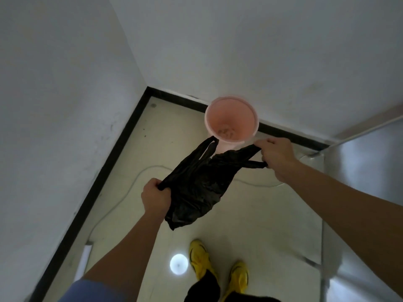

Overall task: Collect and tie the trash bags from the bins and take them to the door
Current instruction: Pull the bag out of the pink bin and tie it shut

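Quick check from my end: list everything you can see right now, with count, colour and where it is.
trash bag: one, black, held in the air between both hands, untied
bin: one, pink, on the floor against the far wall, no liner in it
cable: one, white, trailing across the floor
floor: pale glossy tile, with a round light reflection
baseboard: black, along both walls
shoes: two, yellow, bottom centre
left hand: gripping one bag edge
right hand: gripping a bag handle
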A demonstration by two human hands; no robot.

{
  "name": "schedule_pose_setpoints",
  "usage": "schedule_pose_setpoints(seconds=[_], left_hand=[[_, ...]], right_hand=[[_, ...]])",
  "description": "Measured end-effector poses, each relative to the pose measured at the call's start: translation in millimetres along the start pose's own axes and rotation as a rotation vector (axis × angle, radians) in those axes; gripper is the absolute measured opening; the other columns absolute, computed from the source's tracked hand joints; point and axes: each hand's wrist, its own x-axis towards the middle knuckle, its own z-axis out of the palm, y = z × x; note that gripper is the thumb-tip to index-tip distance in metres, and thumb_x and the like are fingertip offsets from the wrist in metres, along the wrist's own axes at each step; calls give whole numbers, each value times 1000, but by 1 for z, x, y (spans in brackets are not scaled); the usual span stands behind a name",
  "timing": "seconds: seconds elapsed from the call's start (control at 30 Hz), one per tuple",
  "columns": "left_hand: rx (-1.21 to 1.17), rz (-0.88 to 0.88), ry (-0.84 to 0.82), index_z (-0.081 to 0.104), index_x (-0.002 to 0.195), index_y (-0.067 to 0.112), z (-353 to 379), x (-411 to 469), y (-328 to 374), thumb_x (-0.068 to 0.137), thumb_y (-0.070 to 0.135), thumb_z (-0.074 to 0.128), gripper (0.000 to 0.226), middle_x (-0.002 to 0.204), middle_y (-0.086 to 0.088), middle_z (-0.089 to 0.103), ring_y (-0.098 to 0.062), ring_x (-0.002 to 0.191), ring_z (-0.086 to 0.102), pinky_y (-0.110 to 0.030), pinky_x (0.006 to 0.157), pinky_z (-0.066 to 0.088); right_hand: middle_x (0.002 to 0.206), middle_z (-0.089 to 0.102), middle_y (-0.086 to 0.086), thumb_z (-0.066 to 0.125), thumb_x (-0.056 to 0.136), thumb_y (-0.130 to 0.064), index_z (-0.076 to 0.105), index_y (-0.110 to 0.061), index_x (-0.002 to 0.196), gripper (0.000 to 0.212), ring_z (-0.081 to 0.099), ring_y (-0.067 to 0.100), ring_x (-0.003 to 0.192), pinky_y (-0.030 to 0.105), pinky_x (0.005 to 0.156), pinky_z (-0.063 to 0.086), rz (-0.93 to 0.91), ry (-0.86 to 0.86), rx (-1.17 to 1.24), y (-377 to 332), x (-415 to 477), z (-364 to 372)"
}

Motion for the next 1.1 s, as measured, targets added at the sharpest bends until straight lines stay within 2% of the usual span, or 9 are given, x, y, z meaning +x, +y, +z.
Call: schedule_pose_setpoints(seconds=[0.17, 0.3, 0.43, 0.63, 0.7, 0.8, 0.93, 1.0, 1.1], left_hand=[[6, -44, -3, 57, 80, -1, 11, -21, -66, 75, -2, 51, 8, 71, -15, 59, -27, 65, 53, -32, 57, 42], [14, -24, 15, 58, 82, -1, 40, -12, -123, 75, -2, 52, 10, 73, -17, 61, -30, 66, 55, -38, 62, 49], [-10, -37, -28, 57, 83, 0, 73, 11, -184, 75, -4, 51, 11, 72, -16, 59, -28, 63, 52, -32, 56, 43], [-101, 1, -33, 54, 75, 5, 111, 90, -263, 74, -3, 51, 9, 69, -17, 57, -26, 62, 50, -35, 59, 42], [-116, 11, -13, 53, 72, 8, 117, 116, -282, 73, -1, 50, 9, 68, -16, 56, -27, 61, 48, -36, 60, 42], [-153, 58, 14, 53, 73, 8, 124, 156, -295, 72, 2, 50, 7, 69, -15, 57, -27, 62, 50, -37, 61, 44], [-279, 143, 52, 46, 68, 10, 135, 193, -298, 76, 1, 49, 12, 65, -9, 49, -22, 58, 45, -33, 59, 42], [-335, 175, 53, 43, 68, 10, 140, 207, -299, 78, -1, 48, 15, 65, -8, 46, -21, 59, 42, -32, 56, 39], [-454, 183, -21, 41, 65, 11, 143, 220, -296, 82, -4, 45, 22, 66, -7, 43, -20, 61, 38, -29, 54, 32]], right_hand=[[66, 51, 6, 61, 94, -18, 62, -10, 77, 19, 46, 16, 55, 27, 52, 40, 77, -61, 33, 71, -25, 12], [64, 55, 3, 59, 96, -20, 59, -13, 74, 23, 53, 13, 55, 25, 52, 45, 79, -76, 50, 139, -24, 34], [67, 60, 2, 59, 96, -22, 60, -15, 79, 18, 58, 12, 59, 27, 57, 44, 108, -67, 137, 204, -9, 64], [98, 72, 7, 54, 96, -24, 66, -14, 107, 19, 66, 22, 87, 31, 67, 52, 219, -53, 568, 285, 47, 120], [111, 69, 12, 56, 94, -15, 62, -11, 121, 28, 64, 26, 95, 33, 67, 54, 226, -8, 406, 324, 66, 141], [136, 54, 15, 67, 84, -3, 47, -15, 143, 63, 55, 31, 118, 35, 78, 51, 75, -163, -70, 375, 88, 179], [160, 24, 9, 89, 65, -24, 11, -28, 156, 120, 29, 30, 143, 41, 111, 35, -236, -374, -609, 406, 107, 237], [162, 19, 5, 92, 59, -36, 4, -30, 156, 131, 24, 27, 146, 43, 116, 28, -382, -384, -711, 410, 118, 262], [160, 23, 4, 91, 57, -43, 5, -31, 156, 131, 27, 27, 144, 45, 115, 29, -542, -342, -654, 403, 133, 292]])
